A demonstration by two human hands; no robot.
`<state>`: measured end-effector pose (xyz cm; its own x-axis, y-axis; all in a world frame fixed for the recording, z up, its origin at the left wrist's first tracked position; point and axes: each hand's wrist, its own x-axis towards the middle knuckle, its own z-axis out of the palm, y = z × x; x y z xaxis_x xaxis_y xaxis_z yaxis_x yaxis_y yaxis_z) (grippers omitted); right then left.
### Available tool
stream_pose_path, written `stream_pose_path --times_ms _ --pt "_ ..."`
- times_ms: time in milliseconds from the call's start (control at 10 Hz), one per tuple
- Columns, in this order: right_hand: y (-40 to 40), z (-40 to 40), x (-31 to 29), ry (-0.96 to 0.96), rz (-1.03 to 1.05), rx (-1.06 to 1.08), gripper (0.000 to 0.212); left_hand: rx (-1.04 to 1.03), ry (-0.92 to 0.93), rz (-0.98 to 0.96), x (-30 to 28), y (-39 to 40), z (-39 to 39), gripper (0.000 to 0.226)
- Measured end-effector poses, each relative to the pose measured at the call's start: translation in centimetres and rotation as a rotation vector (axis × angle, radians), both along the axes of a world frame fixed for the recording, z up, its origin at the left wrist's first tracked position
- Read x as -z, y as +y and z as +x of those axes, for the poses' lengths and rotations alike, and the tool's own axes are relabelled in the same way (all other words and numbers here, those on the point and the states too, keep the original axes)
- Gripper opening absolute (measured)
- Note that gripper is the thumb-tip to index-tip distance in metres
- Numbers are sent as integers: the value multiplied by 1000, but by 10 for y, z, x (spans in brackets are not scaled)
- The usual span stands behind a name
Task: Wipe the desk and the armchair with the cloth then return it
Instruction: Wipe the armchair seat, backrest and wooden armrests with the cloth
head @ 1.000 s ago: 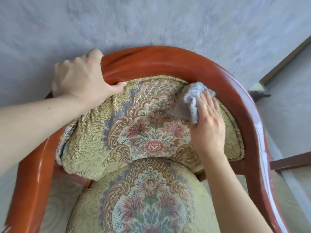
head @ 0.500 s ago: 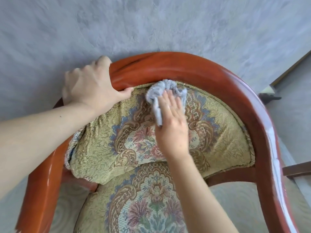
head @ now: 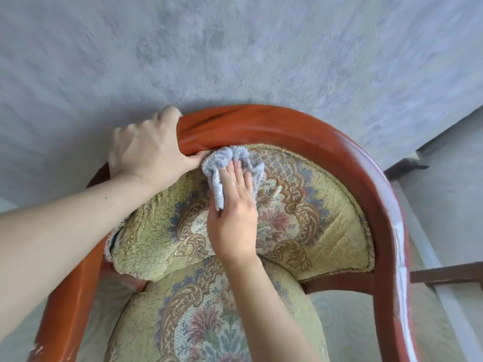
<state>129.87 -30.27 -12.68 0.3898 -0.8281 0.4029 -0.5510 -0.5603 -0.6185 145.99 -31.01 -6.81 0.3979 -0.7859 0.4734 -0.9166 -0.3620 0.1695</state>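
Pressing cloth (head: 222, 168) on armchair (head: 300, 131) beside grey wall (head: 235, 48)

right hand (head: 233, 210) swept the cloth (head: 226, 167) leftward along the top edge of the backrest cushion (head: 326, 220): from its right end 1 s ago, through the middle, now bunched against the left hand (head: 149, 150) thumb under the wooden rail (head: 287, 124).

Soft daylight, glare along the armrest (head: 400, 231), slight blur, wide-angle curving.
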Motion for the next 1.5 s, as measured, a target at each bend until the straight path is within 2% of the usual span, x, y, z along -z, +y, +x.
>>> stream_pose_path --times_ms 100,200,300,400,600,700,800,900,1000,1100,1200,1300,1400,1500 --pt "-11 -26 -12 63 -36 -105 43 22 14 30 -2 1 1 70" --pt "-9 -43 -32 -170 107 96 44 46 45 72 -6 3 2 66" --pt "-14 -39 -52 -421 87 360 48 65 69 85 -10 4 2 63" --pt "-29 -20 -58 -300 -123 262 44 66 78 114 -12 4 3 63" --pt "-27 14 -50 -74 -94 -109 51 97 87 74 -6 3 6 61" --pt "-29 5 -72 -146 32 -110 38 96 82 75 -2 2 9 60" --pt "-16 -15 -105 -464 338 53 22 97 81 85 -3 6 9 58" --pt "2 -35 -115 -646 671 194 13 92 304 207 -17 5 7 62" --pt "14 -50 -115 -790 837 264 15 184 601 277 -36 19 5 79" --pt "26 -55 -116 -830 977 248 19 111 559 72 -50 57 -5 88" --pt "45 -67 -111 -730 1144 198 19 -45 513 119 -52 137 -21 84" --pt "60 -77 -95 -646 1172 130 9 -154 577 92 -30 221 -35 75" --pt "88 -72 -81 -652 1277 53 11 -218 624 141 -10 304 -53 64" --pt "118 -66 -60 -546 1381 68 25 -348 710 146 7 374 -73 61"
